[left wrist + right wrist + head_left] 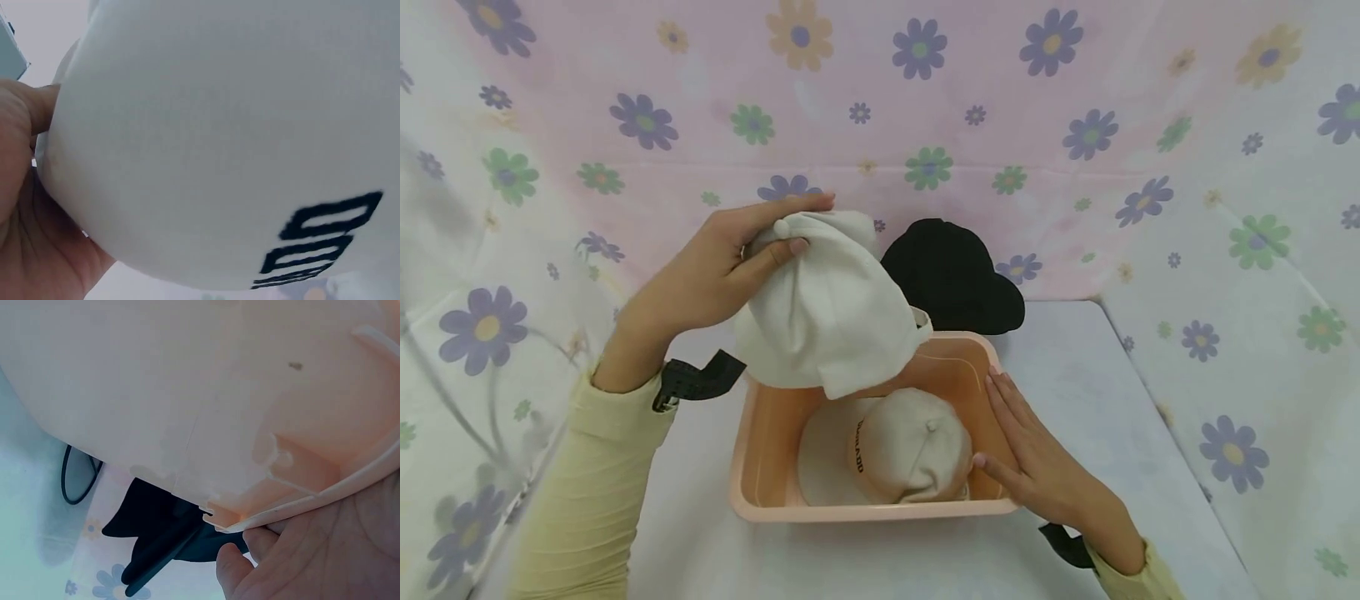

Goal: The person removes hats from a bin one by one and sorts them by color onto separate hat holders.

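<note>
My left hand pinches a white cap at the top of its crown, thumb on the near side. This cap hangs tilted over the back left of a peach plastic tub; in the left wrist view dark block print shows on its cloth. Inside the tub lies a cream cap with dark lettering, brim to the left. My right hand rests along the tub's right rim with its fingers straight and the thumb reaching over the inner side. The palm lies against the rim in the right wrist view.
Behind the tub sits a black cap, its brim to the right, near the flowered cloth backdrop. The tub stands on a white table. Flowered cloth also hangs on both sides.
</note>
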A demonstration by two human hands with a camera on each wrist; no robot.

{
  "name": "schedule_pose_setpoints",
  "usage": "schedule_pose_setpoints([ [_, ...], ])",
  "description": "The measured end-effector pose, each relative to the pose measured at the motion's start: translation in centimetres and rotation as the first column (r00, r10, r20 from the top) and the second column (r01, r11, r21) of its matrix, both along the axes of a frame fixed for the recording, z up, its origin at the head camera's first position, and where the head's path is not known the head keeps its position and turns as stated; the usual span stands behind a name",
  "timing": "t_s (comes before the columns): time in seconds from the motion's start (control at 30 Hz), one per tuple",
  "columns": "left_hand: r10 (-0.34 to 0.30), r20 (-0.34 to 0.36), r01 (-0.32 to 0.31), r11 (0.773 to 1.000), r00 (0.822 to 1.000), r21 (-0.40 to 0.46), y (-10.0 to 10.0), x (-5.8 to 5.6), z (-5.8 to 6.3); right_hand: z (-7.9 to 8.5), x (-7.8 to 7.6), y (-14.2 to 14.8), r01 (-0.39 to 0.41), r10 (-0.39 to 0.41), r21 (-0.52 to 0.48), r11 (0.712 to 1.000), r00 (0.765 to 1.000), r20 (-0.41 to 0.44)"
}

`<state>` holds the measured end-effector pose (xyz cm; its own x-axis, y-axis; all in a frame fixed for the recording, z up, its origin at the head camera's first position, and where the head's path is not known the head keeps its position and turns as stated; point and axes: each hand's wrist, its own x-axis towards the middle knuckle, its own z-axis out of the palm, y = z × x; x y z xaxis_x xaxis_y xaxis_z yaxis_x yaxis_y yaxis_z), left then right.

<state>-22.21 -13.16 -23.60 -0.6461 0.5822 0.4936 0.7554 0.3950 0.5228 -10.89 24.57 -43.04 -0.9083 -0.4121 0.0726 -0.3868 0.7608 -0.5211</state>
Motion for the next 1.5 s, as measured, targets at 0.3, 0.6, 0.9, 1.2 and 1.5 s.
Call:
schedule_pose_setpoints([
  [0.3,0.162,-0.003,-0.162,0.985,0.987,-0.056,-2.0,-4.8,-0.8,0.0,0.0,0.0,0.012,-0.012,0.019,1.000,1.000,-0.007],
  [0.6,0.194,0.131,-0.184,0.979,0.972,-0.082,-1.4,-9.7,-5.3,-0.2,0.0,0.0,0.019,-0.020,0.008,1.000,1.000,0.009],
  [0.9,0.163,0.160,-0.134,0.974,0.974,-0.182,-0.2,-11.9,-7.2,-0.2,0.1,0.0,0.019,-0.019,0.006,1.000,1.000,0.007],
  [1.2,0.216,0.115,-0.180,0.947,0.970,-0.265,-0.8,-13.4,-11.2,-0.3,0.0,0.0,0.000,0.000,-0.012,1.000,1.000,-0.010],
  [1.5,0.184,0.118,-0.163,0.972,0.976,-0.168,-1.4,-13.7,-12.8,-0.4,-0.1,0.0,-0.019,0.018,-0.022,1.000,0.999,-0.037],
])
